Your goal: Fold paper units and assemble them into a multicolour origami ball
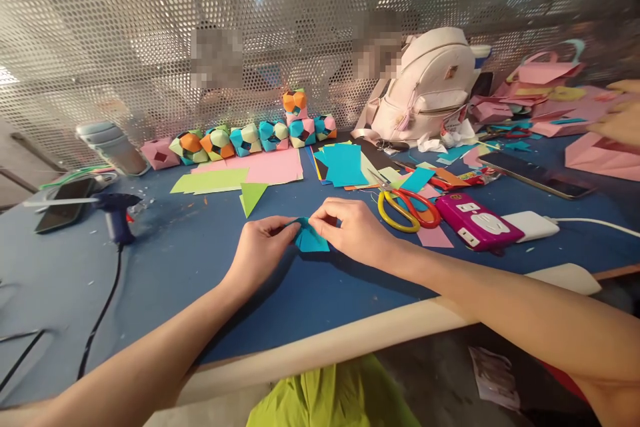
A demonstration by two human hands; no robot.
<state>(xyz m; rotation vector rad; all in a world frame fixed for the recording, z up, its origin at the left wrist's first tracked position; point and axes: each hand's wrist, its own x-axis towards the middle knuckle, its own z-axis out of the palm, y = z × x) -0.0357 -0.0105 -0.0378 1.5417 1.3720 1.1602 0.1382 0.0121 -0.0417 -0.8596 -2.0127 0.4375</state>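
A small folded piece of blue paper [311, 239] is held just above the blue tabletop, near the front edge. My left hand [261, 247] pinches its left side between thumb and fingers. On the upper right side, my right hand [350, 227] grips the same paper, its fingers curled in. The fold lines show as creases across the paper; the parts under my fingertips are hidden. Just beyond my left hand lies a folded green paper triangle [254, 197]. Scissors with yellow and red handles [400, 210] rest to the right of my right hand.
Folded paper balls [245, 140] line the back by a perforated metal screen [150, 47]. Blue sheets [344, 165] lie in the middle. A glue gun [117, 213] stands left, with a bottle [113, 147]. Right are a purple power strip [477, 221], a backpack [425, 93] and another person's hand [623, 117].
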